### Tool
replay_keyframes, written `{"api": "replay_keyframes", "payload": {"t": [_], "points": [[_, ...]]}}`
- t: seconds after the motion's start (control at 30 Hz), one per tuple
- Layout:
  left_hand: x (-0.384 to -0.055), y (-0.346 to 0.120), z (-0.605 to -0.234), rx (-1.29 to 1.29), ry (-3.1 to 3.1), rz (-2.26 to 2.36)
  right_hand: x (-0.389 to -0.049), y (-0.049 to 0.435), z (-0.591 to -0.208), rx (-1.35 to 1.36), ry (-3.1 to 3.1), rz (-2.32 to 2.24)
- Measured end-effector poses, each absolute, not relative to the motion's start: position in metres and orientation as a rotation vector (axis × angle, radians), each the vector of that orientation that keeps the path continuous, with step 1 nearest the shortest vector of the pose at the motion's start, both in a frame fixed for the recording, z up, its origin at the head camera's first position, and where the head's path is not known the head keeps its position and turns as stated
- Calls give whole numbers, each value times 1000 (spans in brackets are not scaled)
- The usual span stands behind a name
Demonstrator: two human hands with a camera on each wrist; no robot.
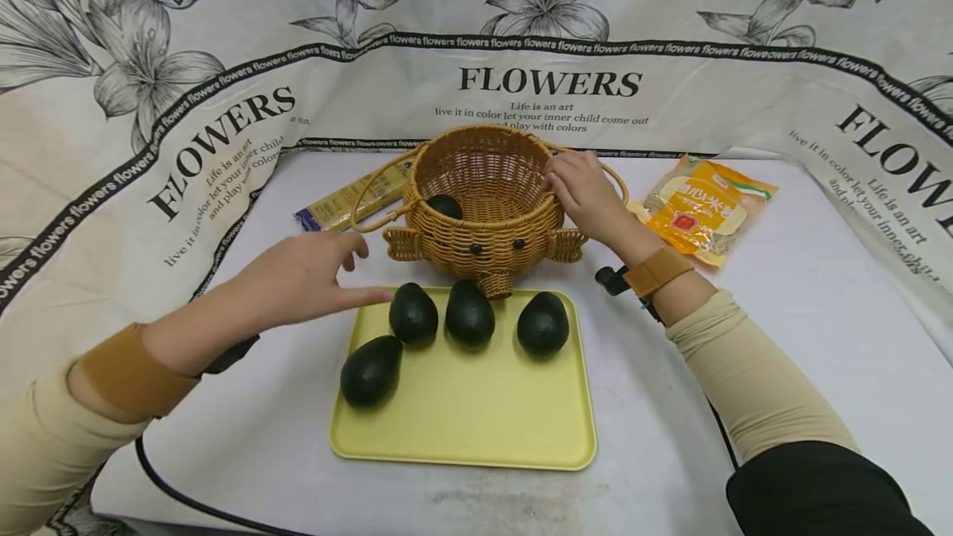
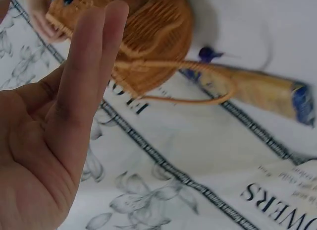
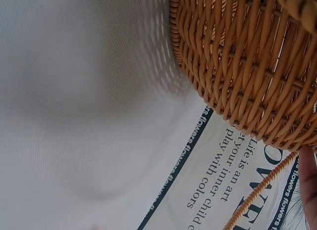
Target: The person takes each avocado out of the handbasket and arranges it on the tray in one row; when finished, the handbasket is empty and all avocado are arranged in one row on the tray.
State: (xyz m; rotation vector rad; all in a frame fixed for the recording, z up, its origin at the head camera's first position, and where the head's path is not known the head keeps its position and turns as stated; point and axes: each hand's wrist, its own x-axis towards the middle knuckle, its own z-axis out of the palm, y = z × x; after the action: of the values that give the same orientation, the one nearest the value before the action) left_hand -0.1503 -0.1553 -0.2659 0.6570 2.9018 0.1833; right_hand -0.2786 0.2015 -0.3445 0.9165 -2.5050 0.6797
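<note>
A wicker basket (image 1: 487,222) with an animal face and two looped handles stands behind a yellow tray (image 1: 476,428). My right hand (image 1: 588,197) grips the basket's right rim, fingers curled over it; in the right wrist view a finger (image 3: 308,185) shows at the rim. Inside the basket, at its left, lies one dark green avocado (image 1: 445,206). Several more rest on the tray, including an avocado (image 1: 414,315) right by my left thumb. My left hand (image 1: 301,279) hovers at the tray's far left corner, fingers extended and holding nothing; the left wrist view shows its palm (image 2: 29,155).
Behind the basket's left handle lies a long yellow and blue packet (image 1: 353,197). An orange bag (image 1: 707,209) of food sits to the right, past my right wrist. A flower-printed cloth (image 1: 551,89) rises at the back, and a black cable (image 1: 186,499) runs along the front left.
</note>
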Motion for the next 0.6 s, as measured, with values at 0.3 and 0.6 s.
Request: {"api": "replay_keyframes", "payload": {"t": [0.3, 0.6], "points": [[-192, -121, -228, 870, 3038, 28, -279, 202, -345, 920, -2498, 695], [-240, -90, -235, 969, 2921, -146, -278, 201, -344, 926, -2511, 707]]}}
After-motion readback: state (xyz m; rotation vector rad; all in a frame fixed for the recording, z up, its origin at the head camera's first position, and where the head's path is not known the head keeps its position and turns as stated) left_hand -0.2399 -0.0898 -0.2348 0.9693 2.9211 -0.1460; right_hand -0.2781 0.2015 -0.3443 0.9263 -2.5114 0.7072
